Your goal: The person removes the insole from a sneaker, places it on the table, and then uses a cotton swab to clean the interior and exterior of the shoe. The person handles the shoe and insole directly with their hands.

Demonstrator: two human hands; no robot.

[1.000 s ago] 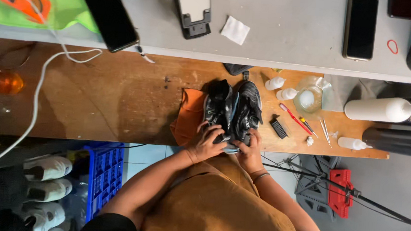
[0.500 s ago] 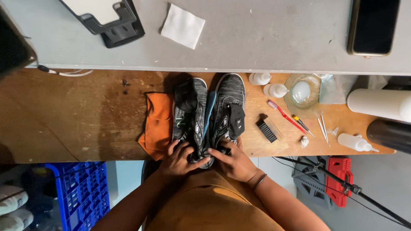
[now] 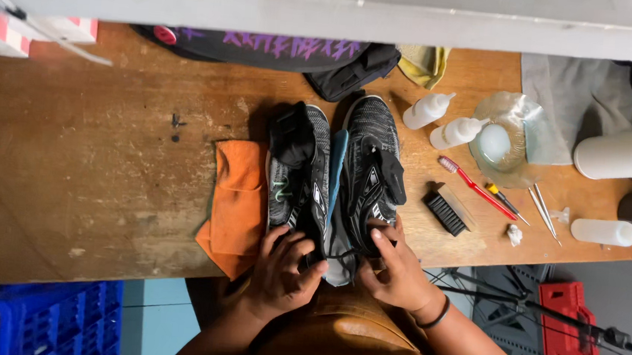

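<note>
Black knit shoes (image 3: 335,179): L hand (image 3: 282,272) & R hand (image 3: 391,270) grip heels, orange cloth (image 3: 237,201) beneath.

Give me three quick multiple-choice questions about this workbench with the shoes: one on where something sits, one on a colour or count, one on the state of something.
1. Where does the orange cloth lie?
A. left of and partly under the black shoes
B. inside the glass bowl
C. on the blue crate

2. How many small white squeeze bottles stand just left of the glass bowl?
A. none
B. two
C. five

3. How do the hands stand?
A. both hang off the bench
B. one holds the brush
C. both grip the near ends of the shoes

Answers: 1 A, the cloth spreads out from under the left shoe. 2 B, the squeeze bottles sit side by side. 3 C, the left hand and right hand close on the shoes; the black brush lies untouched.
</note>
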